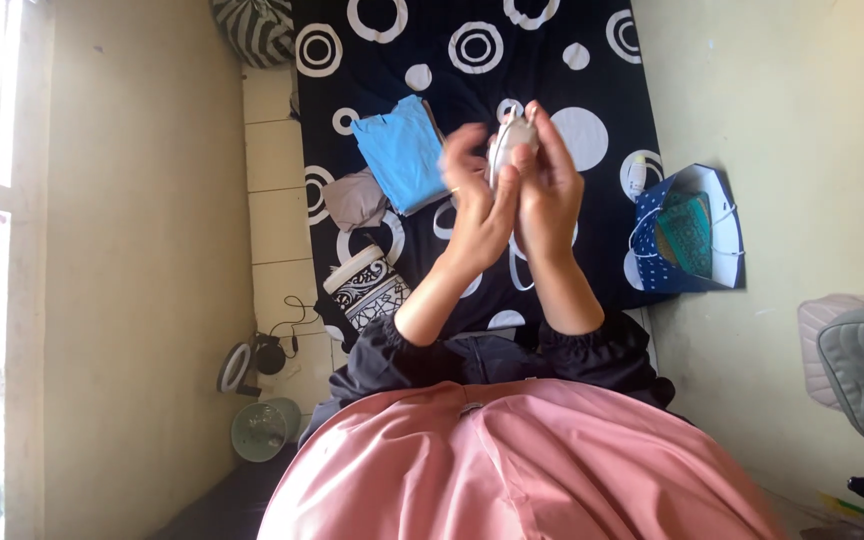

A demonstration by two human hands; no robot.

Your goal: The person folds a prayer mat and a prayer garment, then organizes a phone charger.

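Observation:
Both my hands are raised together over a black bedsheet with white circles [552,60]. My right hand [550,190] grips a small grey-white object [512,138] near its fingertips. My left hand [477,205] presses against the same object from the left, fingers curled around it. A thin white strap or cord [518,268] hangs down below my hands. What the object is cannot be made out. My forearms come out of dark sleeves above a pink garment [522,460].
A folded blue cloth [402,150] and a grey cloth [354,198] lie on the sheet at left. A patterned container [367,285] sits beside them. A blue dotted bag [687,232] stands at right. A ring light [235,367], cables and a small fan [264,428] are on the floor.

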